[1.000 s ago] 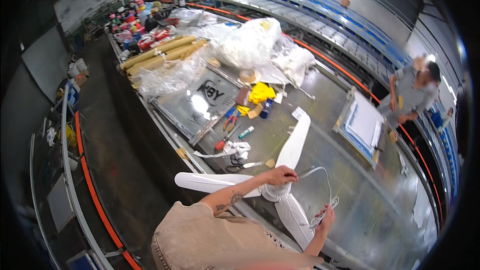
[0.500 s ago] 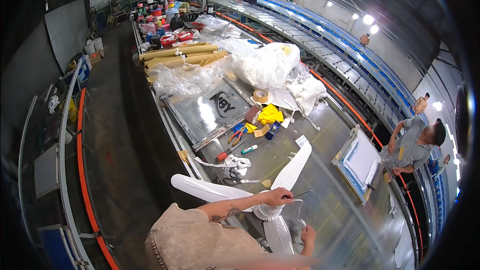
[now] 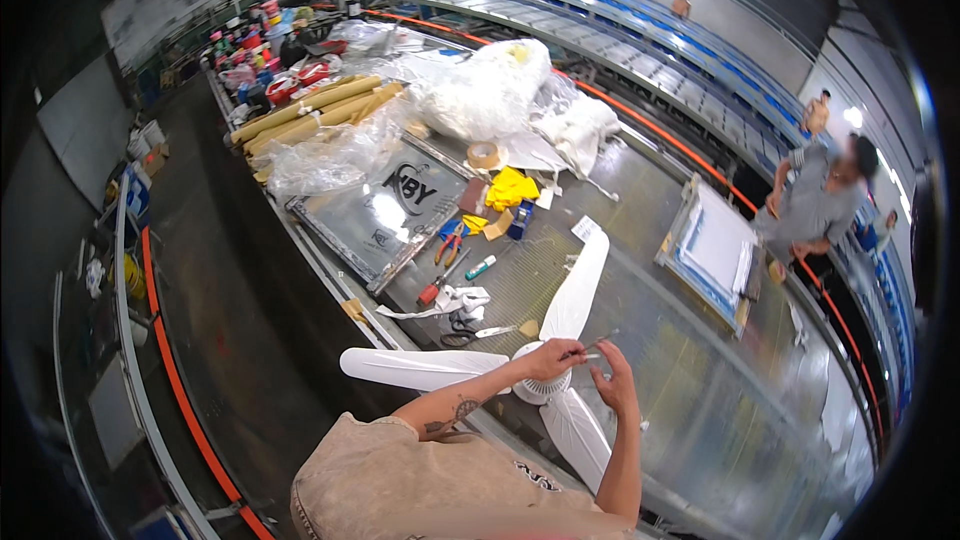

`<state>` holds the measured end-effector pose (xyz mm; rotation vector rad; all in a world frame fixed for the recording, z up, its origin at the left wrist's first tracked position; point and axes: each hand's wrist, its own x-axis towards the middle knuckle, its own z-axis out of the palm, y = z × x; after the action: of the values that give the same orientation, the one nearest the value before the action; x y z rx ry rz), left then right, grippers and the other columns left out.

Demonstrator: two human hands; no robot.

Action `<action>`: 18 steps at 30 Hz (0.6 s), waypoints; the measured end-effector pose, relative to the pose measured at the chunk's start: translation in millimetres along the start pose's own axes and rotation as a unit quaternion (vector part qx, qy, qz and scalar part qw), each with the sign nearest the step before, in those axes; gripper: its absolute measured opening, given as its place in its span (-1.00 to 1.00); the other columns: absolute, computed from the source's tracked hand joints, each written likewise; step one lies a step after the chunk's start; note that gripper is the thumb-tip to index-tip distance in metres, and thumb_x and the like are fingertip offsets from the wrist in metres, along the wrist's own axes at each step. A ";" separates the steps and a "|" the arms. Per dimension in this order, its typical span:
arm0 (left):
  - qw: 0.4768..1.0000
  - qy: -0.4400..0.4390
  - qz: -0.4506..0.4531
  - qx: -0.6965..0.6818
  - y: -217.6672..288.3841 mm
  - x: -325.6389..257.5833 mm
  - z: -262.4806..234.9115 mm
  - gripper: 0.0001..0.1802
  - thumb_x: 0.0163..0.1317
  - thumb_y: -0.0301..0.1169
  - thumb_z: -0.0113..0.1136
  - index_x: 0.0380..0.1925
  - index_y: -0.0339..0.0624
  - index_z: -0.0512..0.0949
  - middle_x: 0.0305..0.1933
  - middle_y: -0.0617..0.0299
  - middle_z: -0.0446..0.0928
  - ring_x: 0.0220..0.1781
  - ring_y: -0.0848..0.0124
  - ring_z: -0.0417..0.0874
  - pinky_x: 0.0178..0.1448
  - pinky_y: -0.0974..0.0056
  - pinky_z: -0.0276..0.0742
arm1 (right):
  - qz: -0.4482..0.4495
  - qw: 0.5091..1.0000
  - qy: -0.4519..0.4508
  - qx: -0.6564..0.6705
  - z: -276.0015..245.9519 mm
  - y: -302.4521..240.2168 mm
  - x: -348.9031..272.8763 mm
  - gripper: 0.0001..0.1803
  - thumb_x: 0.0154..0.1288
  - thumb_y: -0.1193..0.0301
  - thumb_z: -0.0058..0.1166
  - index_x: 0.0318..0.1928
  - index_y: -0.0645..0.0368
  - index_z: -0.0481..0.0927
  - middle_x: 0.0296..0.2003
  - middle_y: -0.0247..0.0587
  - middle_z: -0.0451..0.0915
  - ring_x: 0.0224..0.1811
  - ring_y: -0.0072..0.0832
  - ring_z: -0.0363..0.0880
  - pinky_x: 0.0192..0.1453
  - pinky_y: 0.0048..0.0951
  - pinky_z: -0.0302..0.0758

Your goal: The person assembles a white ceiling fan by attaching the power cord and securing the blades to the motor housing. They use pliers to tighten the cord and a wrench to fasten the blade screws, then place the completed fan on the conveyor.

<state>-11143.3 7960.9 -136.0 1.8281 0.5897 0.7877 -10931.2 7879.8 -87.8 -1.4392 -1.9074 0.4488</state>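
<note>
A white three-bladed fan [image 3: 572, 290] lies on the metal-topped table, its ribbed round hub [image 3: 543, 389] partly hidden under my hands. Pinched in my left hand [image 3: 550, 359] above the hub is a thin metal rod [image 3: 600, 340], possibly a slim screwdriver; its handle end is hidden by the fingers. Close to the rod's far end is my right hand [image 3: 614, 380], its thumb and fingers apart and curved. Whether a fingertip touches the rod I cannot tell. A pair of scissors [image 3: 480, 335] lies just beyond the left-hand blade.
Past the fan lie a red-handled screwdriver [image 3: 432, 292], pliers [image 3: 451, 242], a yellow cloth [image 3: 511, 188], a tape roll [image 3: 484, 155] and a framed screen [image 3: 400, 202]. Another frame [image 3: 708, 250] lies at right, beside a standing person [image 3: 815, 195]. Plastic wrap [image 3: 480, 90] heaps up farther back.
My right hand has let go of the white cord and risen to the thin rod beside my left hand. The left hand still holds the rod. The whole view has shifted.
</note>
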 end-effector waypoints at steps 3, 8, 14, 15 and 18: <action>1.000 0.000 -0.015 -0.002 5.0 -1.5 -2.8 -0.75 0.50 -0.33 0.23 -0.08 -0.33 0.66 -0.20 -0.01 0.72 -0.19 0.22 0.73 -0.04 0.17 0.60 | 0.189 0.971 -0.042 0.140 4.9 -5.3 -0.7 -0.71 0.34 0.50 0.29 0.06 0.22 0.73 -0.11 -0.09 0.79 -0.01 -0.28 0.75 0.19 -0.29 0.58; 0.999 -0.009 -0.029 -0.020 10.2 -4.9 -2.7 -0.76 0.51 -0.35 0.20 -0.01 -0.30 0.68 -0.15 0.04 0.75 -0.15 0.30 0.74 0.00 0.21 0.62 | 0.177 0.977 0.002 0.121 -0.7 11.0 -12.4 -0.83 0.32 0.47 0.35 -0.12 0.28 0.76 -0.34 -0.21 0.75 -0.31 -0.51 0.63 -0.16 -0.41 0.55; 0.998 -0.026 -0.050 -0.026 14.3 -3.8 -4.2 -0.75 0.54 -0.35 0.17 0.05 -0.25 0.68 -0.13 0.05 0.74 -0.08 0.29 0.74 0.07 0.22 0.60 | 0.182 0.973 -0.019 0.139 -23.1 4.5 -10.3 -0.84 0.40 0.42 0.32 -0.13 0.26 0.74 -0.44 -0.36 0.64 -0.42 -0.63 0.52 -0.28 -0.49 0.47; 0.997 -0.035 -0.057 -0.034 13.8 -3.9 -3.8 -0.74 0.54 -0.35 0.17 0.05 -0.26 0.68 -0.13 0.04 0.74 -0.07 0.28 0.74 0.09 0.22 0.60 | 0.213 0.966 -0.014 0.147 -22.2 0.7 -6.9 -0.84 0.42 0.40 0.30 -0.12 0.26 0.74 -0.46 -0.39 0.62 -0.43 -0.65 0.50 -0.31 -0.51 0.45; 0.999 -0.033 -0.021 -0.031 8.2 -4.4 -2.7 -0.73 0.56 -0.39 0.11 0.10 -0.30 0.65 -0.07 0.01 0.72 -0.01 0.23 0.73 0.14 0.20 0.59 | 0.235 0.945 0.011 0.225 -14.6 -8.5 6.7 -0.81 0.46 0.37 0.28 -0.18 0.28 0.72 -0.49 -0.44 0.59 -0.47 -0.71 0.47 -0.38 -0.55 0.41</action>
<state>-11148.0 7956.5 -128.8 1.7722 0.5533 0.7074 -10927.8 7881.4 -70.0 -1.5567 -1.3080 1.0139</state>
